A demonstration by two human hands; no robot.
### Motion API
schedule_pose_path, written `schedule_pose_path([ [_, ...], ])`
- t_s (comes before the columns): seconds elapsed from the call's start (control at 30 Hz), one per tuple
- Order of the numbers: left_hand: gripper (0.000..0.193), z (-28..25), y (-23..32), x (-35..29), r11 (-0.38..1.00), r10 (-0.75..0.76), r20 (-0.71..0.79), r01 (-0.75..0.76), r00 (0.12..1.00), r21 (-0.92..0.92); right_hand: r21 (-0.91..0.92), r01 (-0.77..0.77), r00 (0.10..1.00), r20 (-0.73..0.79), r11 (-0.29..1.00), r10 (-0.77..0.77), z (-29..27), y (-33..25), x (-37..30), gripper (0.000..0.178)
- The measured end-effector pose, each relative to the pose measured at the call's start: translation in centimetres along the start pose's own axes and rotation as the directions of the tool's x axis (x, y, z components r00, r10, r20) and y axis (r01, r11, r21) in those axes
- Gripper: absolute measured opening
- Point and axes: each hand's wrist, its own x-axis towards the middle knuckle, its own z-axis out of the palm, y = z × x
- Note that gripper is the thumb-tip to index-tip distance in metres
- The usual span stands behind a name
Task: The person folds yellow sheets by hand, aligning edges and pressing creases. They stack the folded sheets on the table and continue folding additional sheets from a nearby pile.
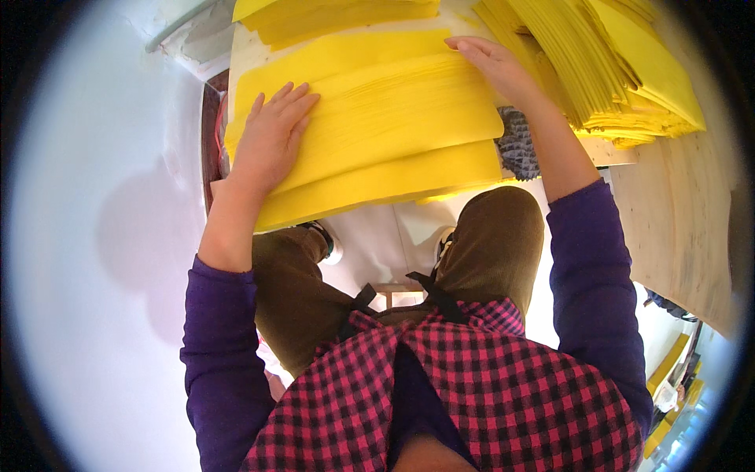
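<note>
Yellow sheets (pixel 393 110), thin and cloth-like, lie fanned in overlapping layers on the table before me. On their left part rests my left hand (pixel 275 134), palm down with its fingers stretched out. My right hand (pixel 497 69) is at the far right edge of the sheets, fingers extended and slightly bent, thumb side toward the pile. Nothing shows in either hand. A dark grey textured cloth (pixel 519 143) lies beside the sheets, partly under my right forearm. Whether the right fingertips press on the sheets I cannot tell.
Thick stacks of folded yellow sheets (pixel 598 71) stand at the far right of the table. Another yellow stack (pixel 338 20) lies at the far edge. A white wall (pixel 102 236) runs close on the left. A bare wooden board (pixel 668 212) extends at right.
</note>
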Motion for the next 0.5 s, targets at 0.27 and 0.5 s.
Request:
schedule_pose_path([
  [0.27, 0.059, -0.9, 0.8, -0.6, 0.993, 0.082, -0.012, -0.08, 0.997, 0.081, -0.091, 0.039, 0.999, 0.002, 0.995, -0.039, 0.2, -0.7, -1.8, 0.04],
  [0.5, 0.067, -1.2, 0.8, -1.3, 0.997, 0.058, 0.019, -0.059, 0.998, 0.045, -0.263, 0.2, 0.978, -0.011, 0.944, -0.21, 0.7, -1.4, -3.6, 0.038],
])
